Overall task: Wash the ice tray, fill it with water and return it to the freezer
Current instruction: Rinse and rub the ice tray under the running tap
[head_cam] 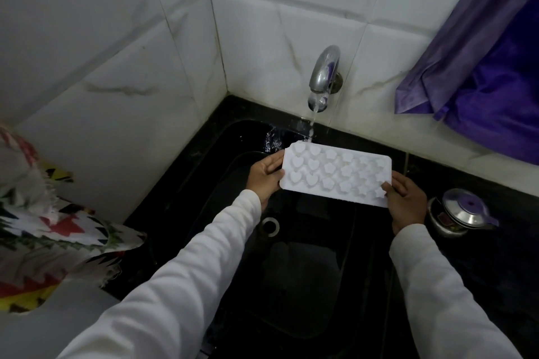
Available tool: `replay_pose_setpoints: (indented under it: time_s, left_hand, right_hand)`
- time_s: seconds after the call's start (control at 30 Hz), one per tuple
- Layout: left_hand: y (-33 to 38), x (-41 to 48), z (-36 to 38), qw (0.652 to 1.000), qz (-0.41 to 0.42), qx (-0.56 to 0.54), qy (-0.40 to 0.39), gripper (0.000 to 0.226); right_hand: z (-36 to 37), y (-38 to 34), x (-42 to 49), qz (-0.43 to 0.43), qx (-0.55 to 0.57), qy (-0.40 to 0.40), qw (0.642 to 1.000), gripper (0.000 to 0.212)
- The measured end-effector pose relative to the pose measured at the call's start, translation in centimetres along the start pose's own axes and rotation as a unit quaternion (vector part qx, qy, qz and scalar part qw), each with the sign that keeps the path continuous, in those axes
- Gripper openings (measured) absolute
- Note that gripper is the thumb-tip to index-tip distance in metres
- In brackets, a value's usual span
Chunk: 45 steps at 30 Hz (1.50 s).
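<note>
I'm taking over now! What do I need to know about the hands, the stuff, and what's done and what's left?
Left hand grips the left end of the ice tray; right hand grips the right end.
The tray is over the black sink, cavities up, far left corner under the running tap.
Done: tray at sink, water on.
Left: finish washing, fill every cavity, carry it to the freezer, which is not in view.

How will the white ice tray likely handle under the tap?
Probably slippery: tap water hits a far corner of the ice tray. Likely light: left hand and right hand pinch only its ends. It spans flat between them, so seemingly fairly stiff.
</note>
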State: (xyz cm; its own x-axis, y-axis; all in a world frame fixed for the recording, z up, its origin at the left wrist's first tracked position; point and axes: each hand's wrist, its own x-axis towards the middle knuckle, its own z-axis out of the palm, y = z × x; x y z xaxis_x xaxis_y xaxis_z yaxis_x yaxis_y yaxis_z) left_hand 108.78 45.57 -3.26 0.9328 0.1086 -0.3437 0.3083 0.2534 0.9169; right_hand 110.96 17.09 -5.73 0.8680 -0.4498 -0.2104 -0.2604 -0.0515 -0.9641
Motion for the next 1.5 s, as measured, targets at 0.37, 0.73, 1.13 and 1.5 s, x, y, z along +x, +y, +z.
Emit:
replay_pose_setpoints:
  time_s: [0.37, 0.73, 1.13, 1.5]
  left_hand:
    - [1.0, 0.7, 0.4, 1.000, 0.002, 0.009, 0.010, 0.048]
    - [1.6, 1.6, -1.1, 0.999, 0.009, 0.028, 0.038, 0.048]
    - [1.1, 1.5, -4.1, 0.995, 0.017, 0.036, 0.091, 0.048]
    - [0.6, 1.3, -6.2, 0.991, 0.025, 0.035, 0.128, 0.049]
  right_hand:
    - [0.7, -0.7, 1.1, -0.003, -0.033, 0.008, 0.999, 0.033]
    - [2.8, -1.4, 1.6, -0.018, -0.037, -0.007, 0.999, 0.031]
    - [6.0, -1.5, 1.2, -0.028, -0.063, -0.045, 0.997, 0.031]
    - [7.9, -2.0, 0.5, -0.036, -0.089, -0.074, 0.993, 0.033]
